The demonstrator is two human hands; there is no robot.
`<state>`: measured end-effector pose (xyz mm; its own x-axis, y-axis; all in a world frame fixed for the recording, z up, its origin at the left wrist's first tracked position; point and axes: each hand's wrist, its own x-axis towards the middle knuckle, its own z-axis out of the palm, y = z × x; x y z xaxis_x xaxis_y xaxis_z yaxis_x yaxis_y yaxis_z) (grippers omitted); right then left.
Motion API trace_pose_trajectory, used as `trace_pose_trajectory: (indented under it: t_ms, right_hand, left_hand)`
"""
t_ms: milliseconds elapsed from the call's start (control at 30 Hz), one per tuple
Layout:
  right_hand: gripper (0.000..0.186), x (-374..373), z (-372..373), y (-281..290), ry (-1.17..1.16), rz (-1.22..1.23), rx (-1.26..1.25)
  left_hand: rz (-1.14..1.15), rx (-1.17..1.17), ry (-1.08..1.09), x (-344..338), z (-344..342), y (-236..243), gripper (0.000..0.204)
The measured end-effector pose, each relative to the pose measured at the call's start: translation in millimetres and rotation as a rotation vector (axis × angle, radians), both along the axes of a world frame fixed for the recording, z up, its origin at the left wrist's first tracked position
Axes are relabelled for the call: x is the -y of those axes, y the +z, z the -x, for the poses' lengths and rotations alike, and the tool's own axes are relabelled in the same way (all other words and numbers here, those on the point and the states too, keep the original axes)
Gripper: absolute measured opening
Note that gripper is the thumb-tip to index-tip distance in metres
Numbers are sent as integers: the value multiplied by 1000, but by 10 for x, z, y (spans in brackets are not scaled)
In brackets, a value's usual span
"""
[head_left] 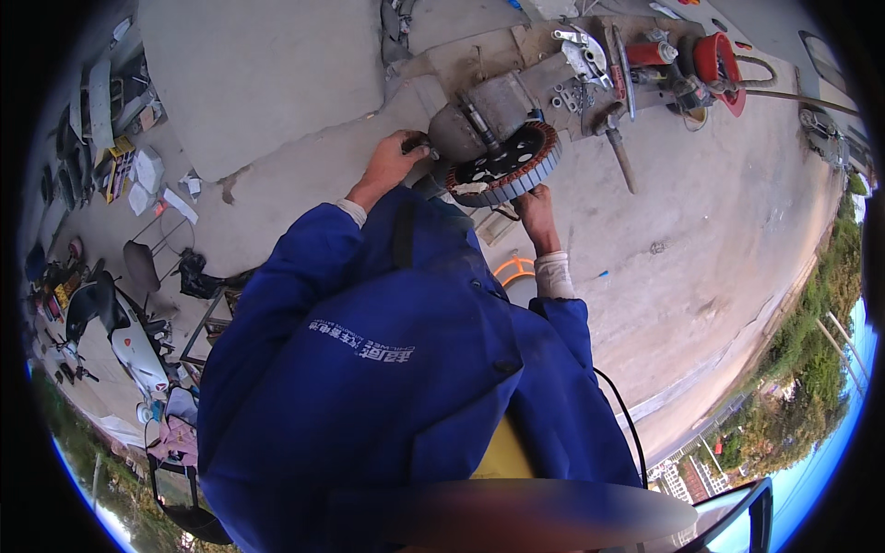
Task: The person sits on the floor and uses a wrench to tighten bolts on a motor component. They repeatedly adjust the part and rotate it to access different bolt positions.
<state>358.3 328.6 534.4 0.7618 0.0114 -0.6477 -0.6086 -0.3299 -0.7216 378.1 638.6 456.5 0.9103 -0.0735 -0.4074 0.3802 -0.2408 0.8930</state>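
Note:
A motor stator (532,177), a round wheel of grey segments with copper windings and a black centre, sits tilted beside a worn metal vise (456,135). Its shaft points up toward the vise jaws; whether they clamp it, I cannot tell. My left hand (391,168) is closed at the vise's left side, its fingers curled at a dark rounded end piece (418,144). Just under the near right rim of the stator, my right hand (536,210) has its fingers bent up against it, partly hidden. A thin dark wire hangs by those fingers.
Beyond the vise, a bench holds a silver metal plate (584,55), loose nuts, a red can (651,53) and a red funnel-like container (722,74). A hammer (619,152) juts over its edge. An orange-rimmed stool (514,269) stands below. Left are scattered parts and a white scooter (136,346).

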Motion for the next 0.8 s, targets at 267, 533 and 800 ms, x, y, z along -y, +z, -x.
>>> trace_pose_trajectory:
  t_ms: [267,533,800]
  right_hand:
    - [37,-100,-28,155,84,127,70]
    - [34,-55,22,-19,36,50,38]
    - [34,-6,-3,-36,239,102,180]
  left_hand:
    - [-270,207,68,104,20,222,28]
    - [-276,175,253,168,61,96,30]
    - [24,125,539,116,49,-118,33]
